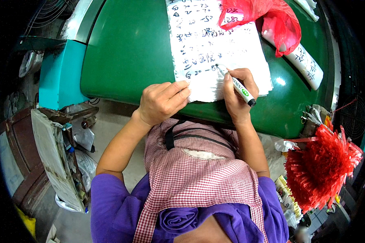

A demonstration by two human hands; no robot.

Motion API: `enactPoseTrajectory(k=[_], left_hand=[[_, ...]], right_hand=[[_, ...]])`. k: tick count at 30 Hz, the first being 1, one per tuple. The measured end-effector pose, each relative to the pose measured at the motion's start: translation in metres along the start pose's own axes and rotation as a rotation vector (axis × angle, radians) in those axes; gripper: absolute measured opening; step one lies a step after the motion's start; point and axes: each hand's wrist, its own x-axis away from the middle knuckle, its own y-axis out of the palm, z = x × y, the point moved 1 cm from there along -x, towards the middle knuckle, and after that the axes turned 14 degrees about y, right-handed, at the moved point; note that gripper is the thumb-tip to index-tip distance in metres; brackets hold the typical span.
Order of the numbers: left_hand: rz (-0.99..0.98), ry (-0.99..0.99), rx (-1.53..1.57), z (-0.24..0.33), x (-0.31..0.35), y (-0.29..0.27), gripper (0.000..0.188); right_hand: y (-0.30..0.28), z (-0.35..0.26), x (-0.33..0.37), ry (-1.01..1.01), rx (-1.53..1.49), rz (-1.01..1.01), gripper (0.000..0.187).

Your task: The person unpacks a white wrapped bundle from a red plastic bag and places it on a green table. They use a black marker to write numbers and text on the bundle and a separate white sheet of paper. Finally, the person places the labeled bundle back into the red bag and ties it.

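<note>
A stack of white paper sheets (207, 90) covered with handwritten dark lines lies on the green tabletop (121, 52), near its front edge. My right hand (236, 106) is closed around a white marker pen (238, 86) with a black end. The pen's tip touches the top sheet at the end of the lowest written line. At the lower left corner of the stack, my left hand (162, 103) has its fingers curled and pinches the paper's edge.
A red plastic bag (286, 28) overlaps the paper's upper right, partly covering a white roll (306, 67) with writing on it. Right of the table hangs a bundle of red plastic strips (322, 168). A turquoise box-shaped part (61, 75) adjoins the table's left side.
</note>
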Motion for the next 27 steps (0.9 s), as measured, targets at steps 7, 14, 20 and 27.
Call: enactPoseTrajectory(k=[7, 14, 20, 27], left_hand=[[0.022, 0.012, -0.008, -0.001, 0.001, 0.002, 0.025], [0.022, 0.009, -0.018, -0.001, 0.001, 0.002, 0.025], [0.018, 0.017, -0.014, 0.000, 0.000, 0.001, 0.025], [0.164, 0.044, 0.143, -0.004, 0.001, -0.006, 0.028]], right_hand=[[0.000, 0.006, 0.000, -0.060, -0.023, 0.036, 0.009], [0.001, -0.001, -0.001, -0.079, 0.002, 0.041, 0.009], [-0.006, 0.008, 0.005, -0.015, -0.183, -0.021, 0.008], [-0.016, -0.009, 0.006, -0.123, -0.464, -0.013, 0.008]])
